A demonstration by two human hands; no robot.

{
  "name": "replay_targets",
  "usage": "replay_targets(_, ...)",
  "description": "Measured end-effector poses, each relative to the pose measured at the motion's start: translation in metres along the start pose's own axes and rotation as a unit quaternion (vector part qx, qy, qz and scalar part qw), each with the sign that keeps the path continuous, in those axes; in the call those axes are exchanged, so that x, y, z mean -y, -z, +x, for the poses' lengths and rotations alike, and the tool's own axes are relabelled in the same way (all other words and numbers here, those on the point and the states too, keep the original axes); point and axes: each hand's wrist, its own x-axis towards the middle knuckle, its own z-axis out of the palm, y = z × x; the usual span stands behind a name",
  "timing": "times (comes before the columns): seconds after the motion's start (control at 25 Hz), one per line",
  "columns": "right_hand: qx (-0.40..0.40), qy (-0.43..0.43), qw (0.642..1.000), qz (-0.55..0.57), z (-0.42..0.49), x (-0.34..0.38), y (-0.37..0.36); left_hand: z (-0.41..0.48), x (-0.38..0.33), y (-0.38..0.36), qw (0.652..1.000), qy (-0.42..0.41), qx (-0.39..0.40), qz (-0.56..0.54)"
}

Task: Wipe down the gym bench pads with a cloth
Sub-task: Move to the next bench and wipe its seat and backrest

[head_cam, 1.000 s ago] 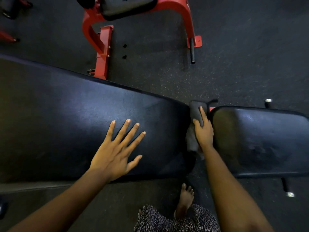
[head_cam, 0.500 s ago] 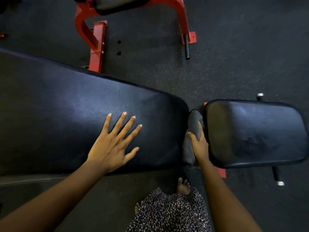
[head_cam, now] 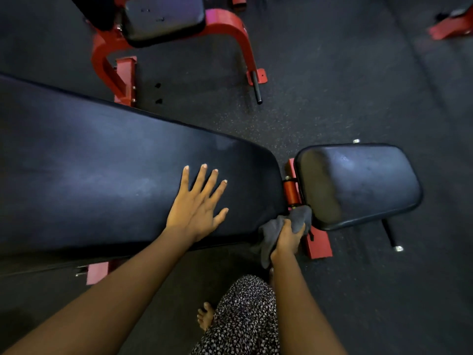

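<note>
- Long black padded vinyl bench back pad (head_cam: pixel 102 175): left hand (head_cam: pixel 197 208) flat on it, fingers spread; keep bracing.
- Smaller black seat pad (head_cam: pixel 358 185): wipe its near edge firmly.
- Grey cloth (head_cam: pixel 275 230): bunched in gripping right hand (head_cam: pixel 288 239), at the pads' gap.

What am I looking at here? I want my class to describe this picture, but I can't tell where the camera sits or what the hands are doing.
There is no machine: a person wears a wide-angle camera on the head, looking down at their own arms. The left hand lies flat, fingers spread, on the long black padded bench back. The right hand has a closed grip on a crumpled grey cloth, at the near end of the gap between that pad and the smaller black seat pad. A red metal frame shows beneath. Another red bench stands behind on the dark rubber floor.
</note>
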Motion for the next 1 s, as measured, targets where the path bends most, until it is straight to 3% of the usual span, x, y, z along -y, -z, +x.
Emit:
replay_targets(0.12,-0.073,-0.061,0.991,0.096,-0.038,-0.008,-0.011,-0.003,0.003,0.01,0.999,-0.019,0.01,-0.044)
replay_targets(0.24,-0.07,-0.072,0.985,0.142,-0.09,-0.012,-0.028,-0.038,0.019,0.019,0.994,-0.013,0.012,-0.104)
replay_targets(0.32,-0.06,-0.074,0.986,0.136,-0.125,-0.012,-0.038,-0.077,0.035,0.017,0.996,0.006,-0.018,-0.085)
replay_targets(0.48,-0.034,-0.047,0.994,0.089,-0.184,-0.009,-0.053,-0.149,0.077,0.005,0.985,0.077,-0.152,-0.036)
replay_targets(0.56,-0.009,-0.037,0.996,0.078,-0.211,-0.01,-0.059,-0.174,0.098,-0.003,0.978,0.102,-0.181,-0.027)
replay_targets(0.72,0.04,0.0,0.998,0.052,-0.257,-0.015,-0.074,-0.192,0.11,-0.015,0.977,0.072,-0.202,-0.01)
replay_targets(0.8,0.074,0.036,0.996,0.024,-0.278,-0.021,-0.077,-0.188,0.11,-0.017,0.974,0.076,-0.214,-0.014)
replay_targets(0.92,0.14,0.164,0.976,-0.042,-0.3,-0.04,-0.067,-0.195,0.111,-0.013,0.962,0.059,-0.259,-0.063)
replay_targets(1.0,0.219,0.267,0.934,-0.094,-0.306,-0.044,-0.048,-0.215,0.102,-0.013,0.921,0.064,-0.32,-0.211)
